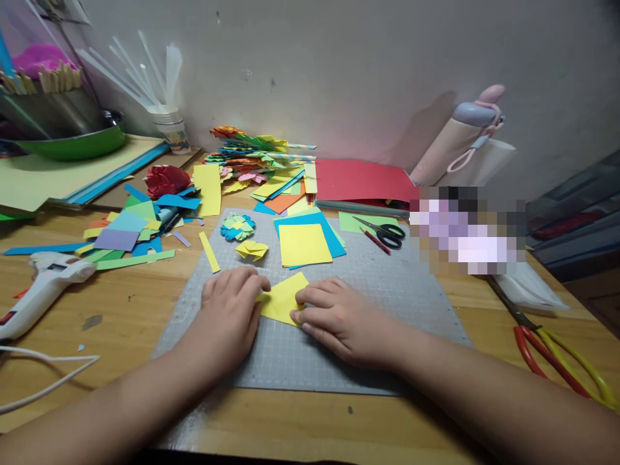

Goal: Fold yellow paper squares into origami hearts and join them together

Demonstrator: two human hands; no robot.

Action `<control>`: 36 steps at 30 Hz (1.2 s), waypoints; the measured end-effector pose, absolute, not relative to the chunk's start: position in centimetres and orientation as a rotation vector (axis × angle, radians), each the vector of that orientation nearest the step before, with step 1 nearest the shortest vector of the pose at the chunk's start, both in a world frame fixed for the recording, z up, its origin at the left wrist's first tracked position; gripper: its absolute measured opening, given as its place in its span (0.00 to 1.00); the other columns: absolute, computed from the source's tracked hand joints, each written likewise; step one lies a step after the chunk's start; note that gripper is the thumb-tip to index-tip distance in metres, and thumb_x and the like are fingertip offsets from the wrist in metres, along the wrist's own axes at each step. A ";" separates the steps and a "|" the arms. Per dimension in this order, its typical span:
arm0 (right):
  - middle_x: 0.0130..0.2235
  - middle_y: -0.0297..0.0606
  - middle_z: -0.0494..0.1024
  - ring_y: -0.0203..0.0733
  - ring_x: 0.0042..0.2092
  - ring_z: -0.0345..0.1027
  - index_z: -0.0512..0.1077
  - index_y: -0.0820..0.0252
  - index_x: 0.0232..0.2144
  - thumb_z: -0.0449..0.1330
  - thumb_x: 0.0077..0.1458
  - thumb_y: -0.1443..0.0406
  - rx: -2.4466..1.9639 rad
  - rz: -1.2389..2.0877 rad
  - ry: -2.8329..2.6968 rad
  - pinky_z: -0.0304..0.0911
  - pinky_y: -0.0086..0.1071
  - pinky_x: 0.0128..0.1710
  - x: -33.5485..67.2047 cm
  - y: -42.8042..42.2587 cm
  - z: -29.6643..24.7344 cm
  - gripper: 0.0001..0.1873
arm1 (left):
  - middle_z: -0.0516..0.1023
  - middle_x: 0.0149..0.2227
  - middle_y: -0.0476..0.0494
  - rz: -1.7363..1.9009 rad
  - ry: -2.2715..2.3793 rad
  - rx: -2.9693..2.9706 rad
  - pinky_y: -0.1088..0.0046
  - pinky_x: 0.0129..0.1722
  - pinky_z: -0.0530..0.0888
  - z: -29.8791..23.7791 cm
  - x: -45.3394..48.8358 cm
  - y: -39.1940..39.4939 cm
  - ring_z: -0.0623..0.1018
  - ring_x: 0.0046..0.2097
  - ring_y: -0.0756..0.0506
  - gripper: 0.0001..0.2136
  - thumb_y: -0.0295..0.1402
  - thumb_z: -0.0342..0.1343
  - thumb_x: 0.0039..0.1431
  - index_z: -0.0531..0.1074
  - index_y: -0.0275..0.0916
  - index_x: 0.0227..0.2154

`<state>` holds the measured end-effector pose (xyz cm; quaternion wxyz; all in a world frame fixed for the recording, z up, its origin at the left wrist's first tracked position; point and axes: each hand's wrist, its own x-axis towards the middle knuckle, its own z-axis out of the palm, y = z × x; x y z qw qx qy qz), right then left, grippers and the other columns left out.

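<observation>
A yellow sheet of paper (284,297) lies at a slant on the grey cutting mat (271,361), between my two hands. My left hand (230,313), fingers curled, grips its left edge. On the opposite edge, my right hand (339,316) pinches the paper between thumb and fingers; these fingers cover that side. Just beyond it sits a small folded yellow paper piece (251,250). Behind that rests a blue, green and yellow paper flower (237,227). A stack of square papers (305,244), yellow on top of blue, lies farther back.
Black scissors (390,234) and a red pencil (374,241) lie at the mat's back right. Red-and-yellow-handled scissors (557,355) are by my right forearm. A glue gun (43,287) and paper scraps (121,236) occupy the left. A bottle (450,142) leans against the wall.
</observation>
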<state>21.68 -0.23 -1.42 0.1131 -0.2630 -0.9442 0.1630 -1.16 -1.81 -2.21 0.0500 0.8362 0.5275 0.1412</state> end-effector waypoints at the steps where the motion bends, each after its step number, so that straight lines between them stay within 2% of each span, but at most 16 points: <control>1: 0.46 0.41 0.72 0.43 0.47 0.61 0.70 0.59 0.46 0.48 0.65 0.64 -0.772 0.474 -2.775 0.56 0.40 0.47 21.7 -0.2 -1.4 0.13 | 0.70 0.44 0.42 0.436 1.511 2.566 0.60 0.46 0.60 -2.0 -1.0 -1.7 0.67 0.47 0.40 0.10 0.26 0.45 0.61 0.66 0.42 0.42; 5: 0.45 0.42 0.72 0.44 0.47 0.60 0.71 0.60 0.43 0.48 0.65 0.64 -0.760 0.428 -2.790 0.56 0.40 0.46 21.6 -0.2 -1.3 0.13 | 0.74 0.39 0.47 0.357 1.225 2.608 0.64 0.43 0.59 -1.4 0.0 -0.9 0.70 0.43 0.43 0.09 0.29 0.47 0.64 0.72 0.44 0.37; 8: 0.44 0.43 0.72 0.44 0.46 0.60 0.70 0.61 0.44 0.48 0.64 0.64 -0.721 0.417 -2.796 0.57 0.40 0.47 21.6 -0.2 -1.5 0.14 | 0.74 0.35 0.49 0.323 1.198 2.581 0.65 0.41 0.58 -1.2 0.4 -0.2 0.70 0.40 0.45 0.09 0.30 0.48 0.63 0.72 0.43 0.32; 12: 0.45 0.44 0.70 0.46 0.46 0.58 0.70 0.59 0.48 0.47 0.64 0.60 -0.725 0.431 -2.798 0.56 0.42 0.47 21.6 -0.4 -1.6 0.17 | 0.74 0.34 0.49 0.332 1.212 2.536 0.65 0.40 0.57 -1.4 0.3 0.2 0.69 0.39 0.46 0.09 0.32 0.48 0.63 0.71 0.41 0.29; 18: 0.46 0.45 0.69 0.48 0.46 0.57 0.71 0.56 0.48 0.48 0.63 0.55 -0.836 0.324 -2.828 0.57 0.42 0.46 20.7 -1.1 -1.6 0.19 | 0.73 0.35 0.50 0.325 1.204 2.513 0.65 0.40 0.56 -1.6 0.2 0.3 0.68 0.40 0.45 0.08 0.32 0.48 0.63 0.71 0.41 0.30; 25: 0.43 0.47 0.70 0.48 0.45 0.61 0.73 0.58 0.39 0.51 0.62 0.58 -0.845 0.238 -2.753 0.59 0.41 0.43 20.4 -1.4 -1.9 0.14 | 0.72 0.35 0.51 0.340 1.203 2.524 0.64 0.41 0.54 -2.0 0.0 0.4 0.67 0.40 0.45 0.09 0.34 0.48 0.64 0.70 0.41 0.30; 29: 0.43 0.48 0.70 0.48 0.45 0.62 0.73 0.60 0.38 0.51 0.62 0.60 -0.834 0.299 -2.758 0.60 0.41 0.44 21.0 -1.6 -1.6 0.14 | 0.73 0.34 0.51 0.380 1.193 2.522 0.65 0.41 0.55 -2.0 0.0 0.4 0.67 0.40 0.46 0.09 0.35 0.48 0.64 0.69 0.41 0.30; 36: 0.46 0.54 0.70 0.50 0.50 0.61 0.73 0.65 0.38 0.52 0.62 0.63 -0.781 0.398 -2.728 0.61 0.44 0.47 21.4 -1.7 -1.4 0.12 | 0.73 0.37 0.50 0.403 1.160 2.580 0.65 0.42 0.56 -2.2 -0.2 0.2 0.68 0.41 0.46 0.08 0.32 0.49 0.64 0.71 0.41 0.31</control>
